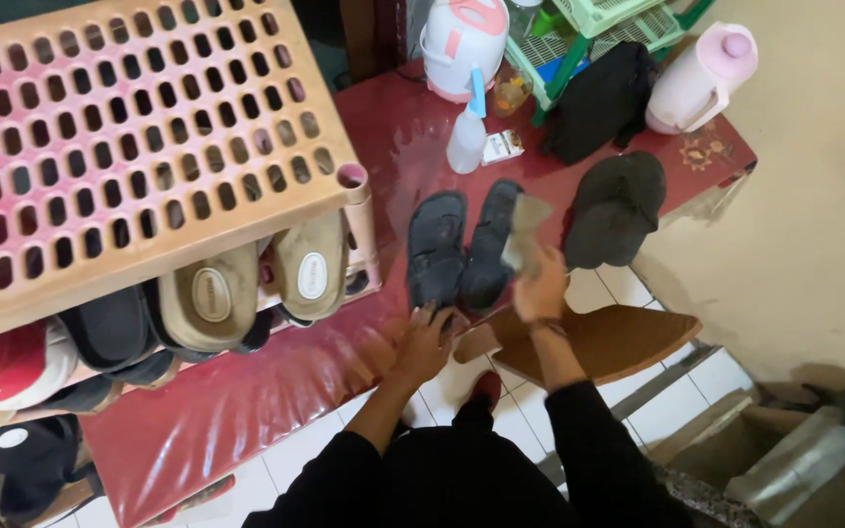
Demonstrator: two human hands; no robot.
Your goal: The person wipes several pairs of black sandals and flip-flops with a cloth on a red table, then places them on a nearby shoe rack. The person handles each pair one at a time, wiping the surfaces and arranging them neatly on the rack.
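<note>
At mid-frame a pair of dark sandals (462,249) lies side by side on the red table (246,391), long axes running up the frame, heels toward the person. The left hand (424,342) rests open, fingers spread, on the heel of the left sandal. The right hand (540,288), just right of the pair, grips a greyish cloth (523,230) against the right sandal's side.

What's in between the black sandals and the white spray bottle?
Nothing: in the head view, only bare, shiny red table lies between the black sandals and the spray bottle.
</note>
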